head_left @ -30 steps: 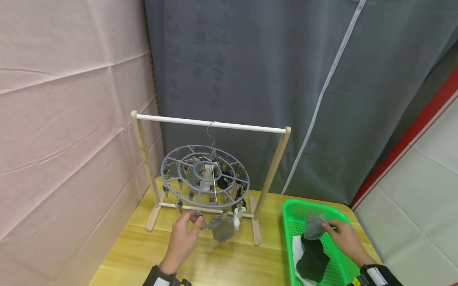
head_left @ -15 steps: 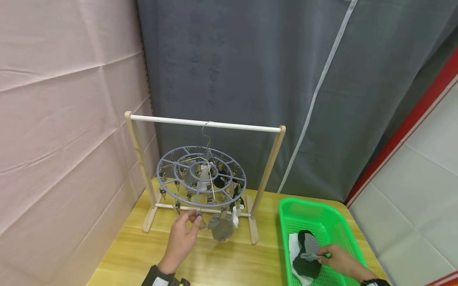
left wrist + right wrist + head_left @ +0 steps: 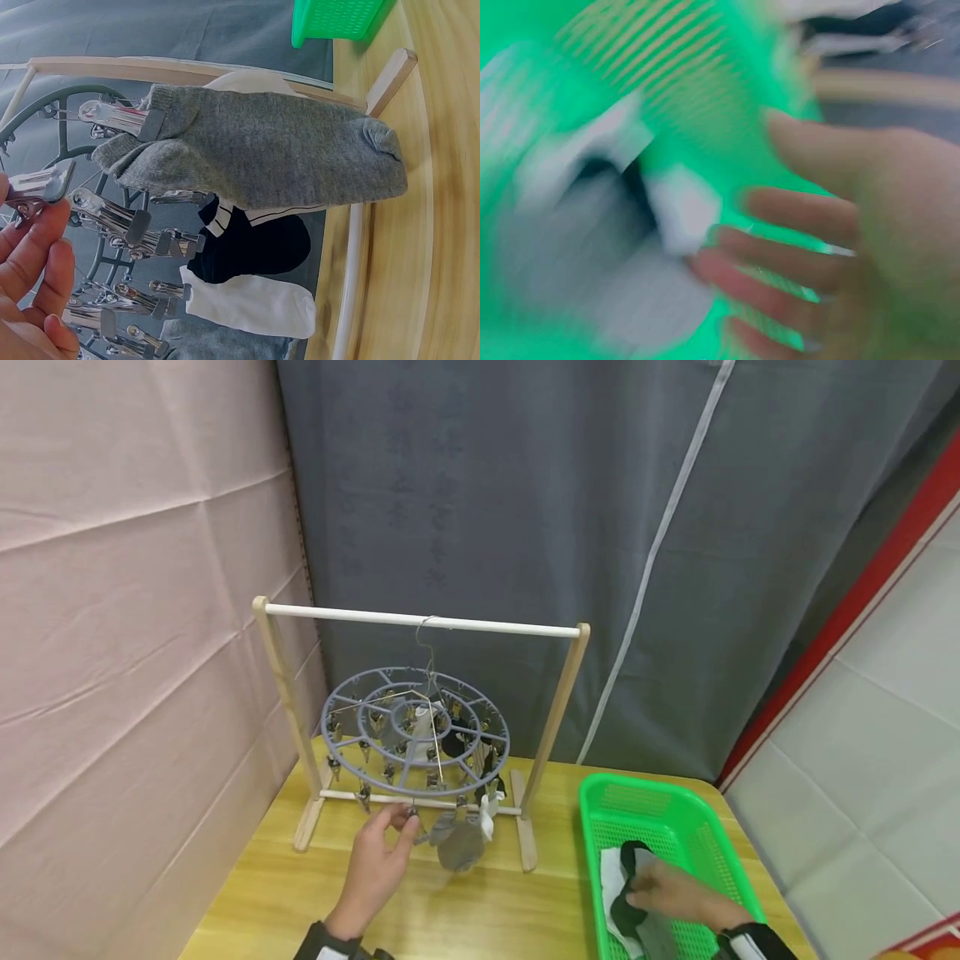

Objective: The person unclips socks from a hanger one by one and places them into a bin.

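Note:
My left hand (image 3: 378,864) pinches a metal clip (image 3: 37,187) between thumb and fingers at the front rim of the round hanger (image 3: 408,789). Beside that clip a grey sock (image 3: 277,146) hangs from another one. My right hand (image 3: 675,895) is inside the green basket (image 3: 637,782), over the socks. Its fingers are spread and blurred in the right wrist view, with nothing between thumb and fingers. A grey sock (image 3: 592,262) lies right by the fingertips. Under and beside the hand are a black sock (image 3: 624,914) and a white sock (image 3: 611,881).
The hanger hooks onto the white rod (image 3: 480,625) of a wooden stand (image 3: 555,718) on the table (image 3: 480,918). Farther in hang a black sock (image 3: 262,247) and a white sock (image 3: 255,304). A pink cloth (image 3: 135,652) borders the left side, with a grey curtain (image 3: 465,485) behind.
My right hand has lowered the grey sock into the basket, let it go and moved over the socks. The left hand stays on its clip. The head view has shifted slightly.

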### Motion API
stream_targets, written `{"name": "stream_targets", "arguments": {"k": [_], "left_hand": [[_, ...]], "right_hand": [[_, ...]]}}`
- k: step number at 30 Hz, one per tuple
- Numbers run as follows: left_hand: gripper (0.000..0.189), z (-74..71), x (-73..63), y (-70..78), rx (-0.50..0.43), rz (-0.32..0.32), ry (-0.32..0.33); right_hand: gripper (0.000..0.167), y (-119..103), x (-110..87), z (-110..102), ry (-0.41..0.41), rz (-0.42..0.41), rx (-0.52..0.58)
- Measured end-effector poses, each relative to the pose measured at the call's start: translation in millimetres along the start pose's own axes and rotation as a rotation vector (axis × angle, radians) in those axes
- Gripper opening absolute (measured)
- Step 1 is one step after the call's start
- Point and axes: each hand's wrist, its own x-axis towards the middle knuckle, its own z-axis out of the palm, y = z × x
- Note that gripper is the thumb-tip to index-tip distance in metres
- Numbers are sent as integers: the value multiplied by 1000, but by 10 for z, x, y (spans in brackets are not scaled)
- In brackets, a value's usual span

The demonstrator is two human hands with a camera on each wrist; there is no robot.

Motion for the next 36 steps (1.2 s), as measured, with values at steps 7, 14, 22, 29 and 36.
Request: {"name": "stream_targets", "arguments": {"k": [7,14,22,29,36], "left_hand": [[24,2,-1,-13,22,49,18],[25,-16,20,-51,24,92,49],[27,9,12,-71,83,175,121],[25,-73,102,92,214,594,526],[21,-74,234,245,444,707,443]], "right_hand": [[33,-1209,391,252,794,-392,-361],[49,-1699,861,336,1020,-822,-610],[28,-1917,1161,445,1072,-969,-683],[27,-1947,1214,486,1097,-1032,-714],[27,-2019,1204,560,1149,-1078,-714]]}}
